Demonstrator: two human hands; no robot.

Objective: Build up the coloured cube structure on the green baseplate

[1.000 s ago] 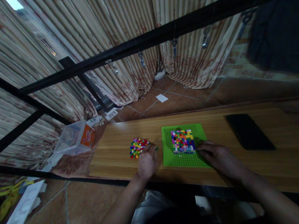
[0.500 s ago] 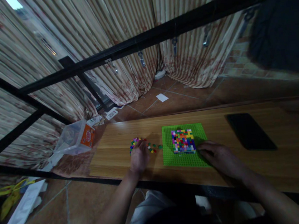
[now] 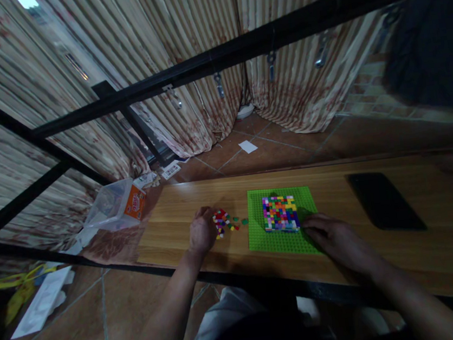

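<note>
A green studded baseplate [image 3: 259,239] lies on the wooden table, bearing a block of toy bricks [image 3: 280,214] in many mixed colours. To its left is a small pile of loose toy bricks [image 3: 222,220], mostly red, white and yellow on the side that shows. My left hand [image 3: 203,230] is at the left edge of that pile with its fingers curled; the fingertips are hidden. My right hand [image 3: 334,235] rests at the right side of the baseplate, thumb and fingers drawn together close to the block's right edge. What is between them is too dark to make out.
A black tablet-like slab [image 3: 385,201] lies on the table [image 3: 167,226] at the right. Beyond the table's left end, a clear plastic box [image 3: 112,206] with an orange label stands on the floor. A black metal bar [image 3: 199,74] crosses in front of the curtains.
My left hand has shifted left from over the pile to its left edge, uncovering more loose bricks. My right hand stays beside the block. The whole view has shifted slightly.
</note>
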